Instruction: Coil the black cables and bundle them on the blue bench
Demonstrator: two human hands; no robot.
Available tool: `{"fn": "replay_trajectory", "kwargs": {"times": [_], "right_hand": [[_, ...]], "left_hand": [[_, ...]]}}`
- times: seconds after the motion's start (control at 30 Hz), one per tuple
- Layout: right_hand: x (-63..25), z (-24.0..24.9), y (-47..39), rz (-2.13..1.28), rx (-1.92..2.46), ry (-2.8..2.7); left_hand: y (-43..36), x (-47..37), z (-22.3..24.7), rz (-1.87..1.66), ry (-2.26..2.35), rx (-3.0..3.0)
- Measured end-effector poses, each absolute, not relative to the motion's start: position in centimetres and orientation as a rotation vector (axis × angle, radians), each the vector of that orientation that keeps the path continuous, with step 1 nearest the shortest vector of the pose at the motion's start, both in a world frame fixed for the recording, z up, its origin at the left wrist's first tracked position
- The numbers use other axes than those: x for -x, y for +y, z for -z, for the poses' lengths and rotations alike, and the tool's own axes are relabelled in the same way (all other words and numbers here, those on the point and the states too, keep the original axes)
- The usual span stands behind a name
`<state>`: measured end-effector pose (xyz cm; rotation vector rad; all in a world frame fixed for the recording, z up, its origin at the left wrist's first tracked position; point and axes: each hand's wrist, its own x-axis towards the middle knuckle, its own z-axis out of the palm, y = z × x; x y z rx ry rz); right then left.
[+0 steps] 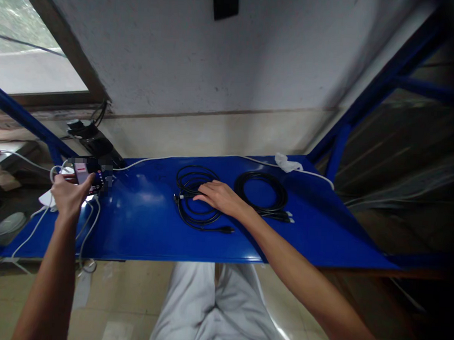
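Evidently the step in hand was handling the loose coil of black cable (203, 222), which lay on the counter (139, 239) under the fingers of the right hand (221, 196); the coil looked thin, glossy and untidy, its loops spread unevenly, with one connector showing just left of the fingertips and a dark plug on a loose end nearer the body than the hand; that right hand was bent palm-down over the upper loops, though I could not tell whether it pinched a strand or only rested there; moving the coil cleanly would, I judged, call for gathering all the loops together and minding both loose ends.

Just beyond the right wrist, on its right side, lay a second coil (282, 193), rounder and tighter; behind it, farther from the body, sat a crumpled clear bag (286, 163); well to the left, the left hand (69, 192) gripped a phone (84, 177) with the thumb across its lit front; white cords (95, 218) hung near that hand, and a black cylinder (99, 143) leaned beyond it.
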<state>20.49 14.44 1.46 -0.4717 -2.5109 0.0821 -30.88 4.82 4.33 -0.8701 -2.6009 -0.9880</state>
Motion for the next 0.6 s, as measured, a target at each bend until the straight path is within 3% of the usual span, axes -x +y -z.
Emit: {"fn": "replay_trajectory", "kwargs": {"times": [0.6], "right_hand": [[-21.1, -1.4, 14.9, -0.066, 0.516, -2.328]], "left_hand": [[4.7, 28.3, -3.7, 1.131, -2.441, 0.948]]}}
